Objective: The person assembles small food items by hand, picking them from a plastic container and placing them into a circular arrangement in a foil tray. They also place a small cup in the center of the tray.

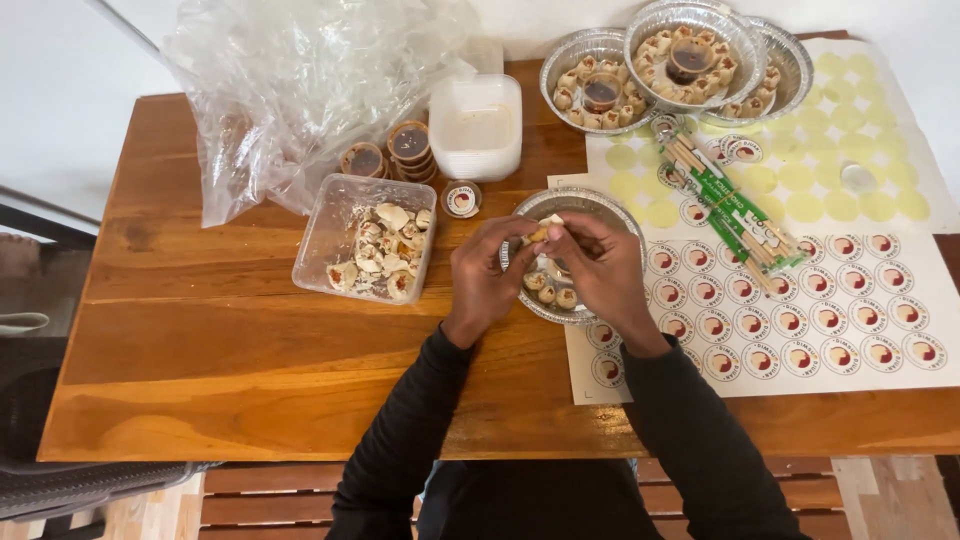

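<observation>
Foil dish (618, 212) half-hidden under both hands (545, 262)

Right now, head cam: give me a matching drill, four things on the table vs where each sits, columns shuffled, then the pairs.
Things
1. clear plastic tub of dumplings
2. chopstick packs
3. stacked sauce cups
4. foil tray under both hands

Places
A. on the sticker sheets, right of the hands
B. just left of the left hand
C. at the sticker sheet's left edge, beneath the right hand
D. beside the white lidded container, by the plastic bag

Pairs: 1-B, 2-A, 3-D, 4-C
</observation>
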